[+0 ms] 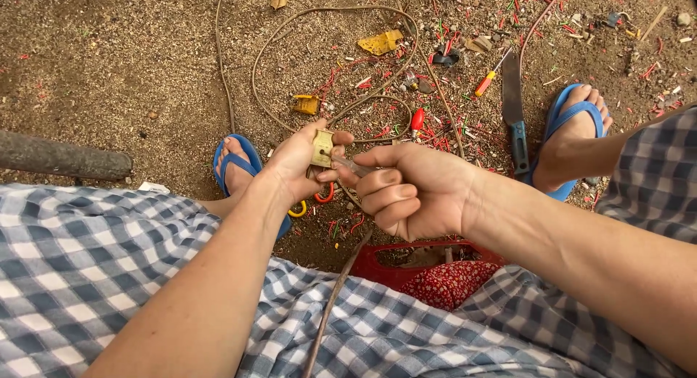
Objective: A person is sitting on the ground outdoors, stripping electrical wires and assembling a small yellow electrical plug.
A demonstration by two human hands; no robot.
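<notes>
Head view: yellow plug point(321, 147) in left hand point(294, 164)

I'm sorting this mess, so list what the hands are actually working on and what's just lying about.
In hand:
left hand holding small cream plastic plug
right hand gripping thin metal tool against it

Lying about:
blue-handled knife
orange-handled screwdriver
red bulb
yellow torn scrap

1 head view, steeply downward, close over lap, gravel ground point(109, 73) beyond
</notes>
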